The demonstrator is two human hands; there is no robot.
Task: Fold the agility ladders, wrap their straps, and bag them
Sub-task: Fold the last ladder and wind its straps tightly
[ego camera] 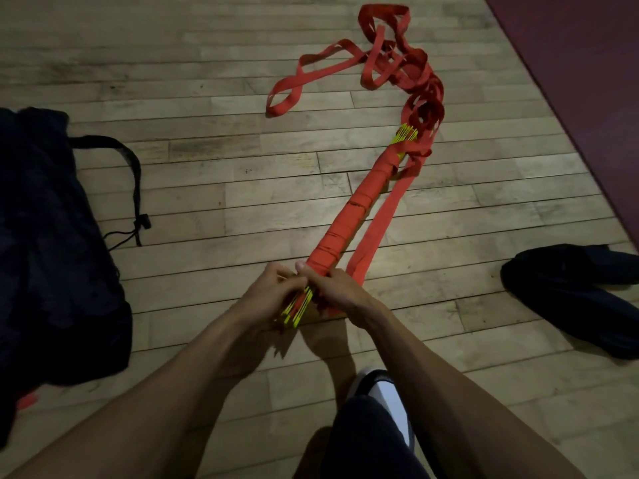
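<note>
A folded agility ladder (349,216) lies on the wooden floor as a long bundle of yellow rungs wound in red strap. Yellow rung ends (297,307) stick out at the near end between my hands. My left hand (273,288) grips that near end from the left. My right hand (337,288) grips the bundle and the red strap from the right. Loose red strap (380,63) trails from the far end and lies tangled on the floor beyond. One flat length of strap (377,223) runs alongside the bundle on its right.
A dark drawstring bag (52,254) lies on the floor at the left, its cord (131,188) spread out. A dark cloth item (581,288) lies at the right. A maroon mat (587,81) covers the far right. My knee and shoe (380,402) are below.
</note>
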